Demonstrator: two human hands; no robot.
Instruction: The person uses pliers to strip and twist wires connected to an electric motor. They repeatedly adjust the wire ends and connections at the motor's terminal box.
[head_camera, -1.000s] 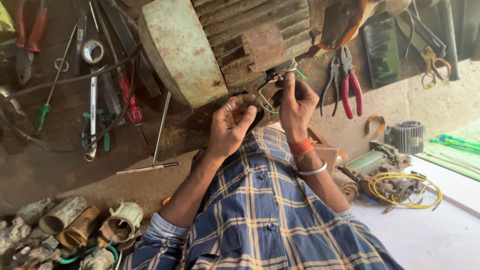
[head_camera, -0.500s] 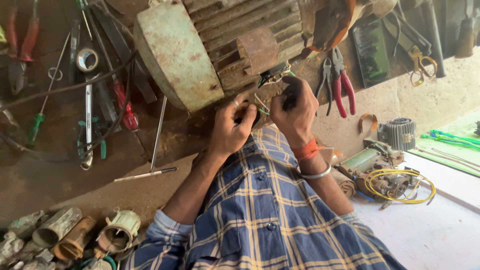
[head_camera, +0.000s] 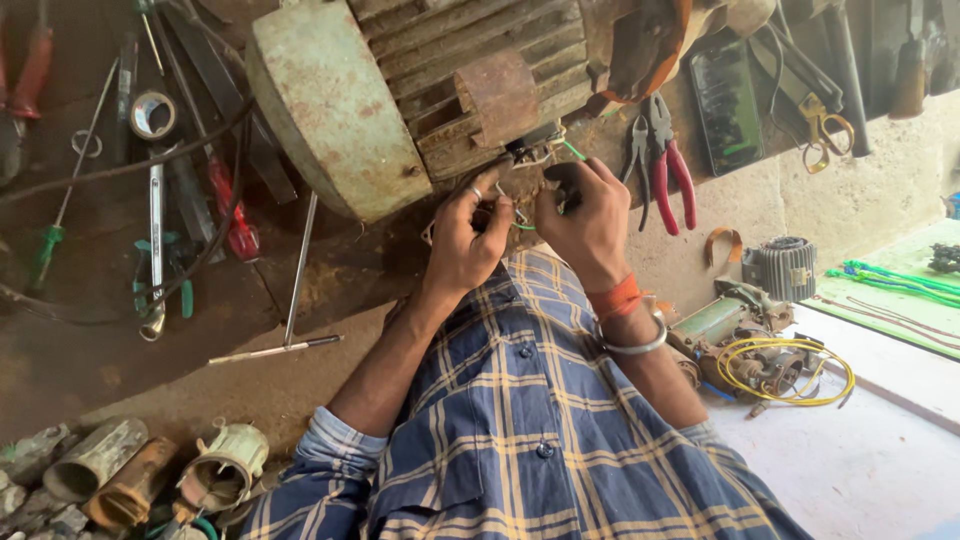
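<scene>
Both hands work at the wiring of a large old electric motor (head_camera: 400, 90) that lies on its side on the floor, its pale green end cover worn and its ribbed body rusty. The left hand (head_camera: 465, 240) has its fingers curled and pinched on thin wires (head_camera: 520, 215) just below the motor's rusty terminal box (head_camera: 497, 95); a ring shows on one finger. The right hand (head_camera: 585, 215) is closed too, gripping a small dark object whose kind I cannot tell, with a green wire (head_camera: 572, 150) running up from it toward the terminal box. The two hands are just beside each other, nearly touching. The right wrist wears an orange thread and a metal bangle (head_camera: 632, 345), and both forearms come out of rolled sleeves of a blue checked shirt (head_camera: 520, 440). Just to the right of the hands, red-handled pliers (head_camera: 665, 170) lie on the floor. Left of the motor lie a spanner (head_camera: 155, 225), a roll of tape (head_camera: 153, 113), a green-handled screwdriver (head_camera: 45, 250) and a thin metal rod (head_camera: 297, 270). At the lower left stand a few old cylindrical casings (head_camera: 220, 470). On the right, a coil of yellow wire (head_camera: 790, 370) rests over small motor parts, near a small finned grey housing (head_camera: 783, 268)
</scene>
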